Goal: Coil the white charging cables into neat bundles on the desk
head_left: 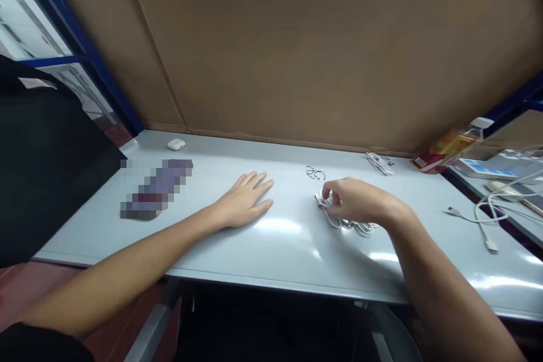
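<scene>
My left hand [245, 201] lies flat on the light grey tabletop [280, 260], palm down with the fingers spread, holding nothing. To the right, my right hand [354, 199] is bent over a loosely coiled white cable [365, 228], thumb and fingers curled round the part near its plug. Some of the cable is hidden under the palm. Just beyond that hand lie several thin black ties [316, 173]. Farther back on the table is another white cable [379, 164], bundled up, with a small dark piece beside it.
A white earbud case [176, 144] sits at the back left, near a blurred-out dark object [159, 189]. At the right a drink bottle [452, 147] leans by the brown panel [297, 56]. Loose white cables [479, 218] trail over the table's right edge.
</scene>
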Motion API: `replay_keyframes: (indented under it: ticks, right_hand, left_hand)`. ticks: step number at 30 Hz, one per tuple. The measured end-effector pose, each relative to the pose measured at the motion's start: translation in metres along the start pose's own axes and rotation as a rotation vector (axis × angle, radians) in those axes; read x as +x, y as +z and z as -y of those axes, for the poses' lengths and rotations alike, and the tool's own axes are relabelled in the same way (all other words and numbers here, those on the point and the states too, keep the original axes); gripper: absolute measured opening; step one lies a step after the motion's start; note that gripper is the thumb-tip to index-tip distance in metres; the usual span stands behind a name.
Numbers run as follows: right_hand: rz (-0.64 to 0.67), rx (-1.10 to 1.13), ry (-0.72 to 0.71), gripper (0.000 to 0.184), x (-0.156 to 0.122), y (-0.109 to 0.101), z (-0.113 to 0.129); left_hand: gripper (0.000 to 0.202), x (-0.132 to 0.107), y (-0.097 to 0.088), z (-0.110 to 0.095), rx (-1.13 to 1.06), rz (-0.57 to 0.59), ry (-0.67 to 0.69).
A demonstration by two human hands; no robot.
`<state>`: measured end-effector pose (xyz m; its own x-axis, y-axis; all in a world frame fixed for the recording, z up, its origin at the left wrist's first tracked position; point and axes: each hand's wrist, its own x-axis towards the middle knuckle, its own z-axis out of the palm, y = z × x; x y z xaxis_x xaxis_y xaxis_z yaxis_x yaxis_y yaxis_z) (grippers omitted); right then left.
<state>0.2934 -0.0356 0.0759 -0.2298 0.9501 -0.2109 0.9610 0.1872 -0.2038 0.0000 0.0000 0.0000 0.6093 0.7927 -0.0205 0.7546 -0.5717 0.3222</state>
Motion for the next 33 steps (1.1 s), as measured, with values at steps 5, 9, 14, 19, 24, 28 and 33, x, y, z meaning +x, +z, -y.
replay_keyframes:
  ticks: [5,9,14,19,24,28,33]
  right_hand:
    - [0.033,0.104,-0.07,0.012,0.011,0.013,0.007]
    - [0.033,0.421,-0.269,0.012,0.018,0.019,0.023]
    - [0.09,0.842,-0.428,0.013,0.028,0.036,0.032]
    - [0.097,1.138,-0.389,0.022,0.035,0.043,0.031]
    - [0.022,1.216,-0.297,0.035,0.04,0.041,0.022]
    - [0.038,1.177,-0.284,0.039,0.046,0.047,0.023]
    - [0.03,1.191,-0.374,0.021,0.049,0.056,0.029]
  left_hand:
    - [0.063,0.002,-0.001,-0.004,-0.005,-0.069,0.034]
    - [0.054,0.004,-0.004,-0.013,-0.118,-0.136,0.102]
    - [0.046,0.007,-0.004,-0.018,-0.228,-0.156,0.108]
    - [0.042,0.01,-0.002,-0.011,-0.349,-0.202,0.08]
    - [0.046,0.011,-0.005,-0.006,-0.651,-0.277,-0.047]
    - [0.043,0.013,-0.006,-0.007,-0.88,-0.274,-0.094]
    - [0.037,0.013,-0.004,-0.011,-1.001,-0.219,-0.057]
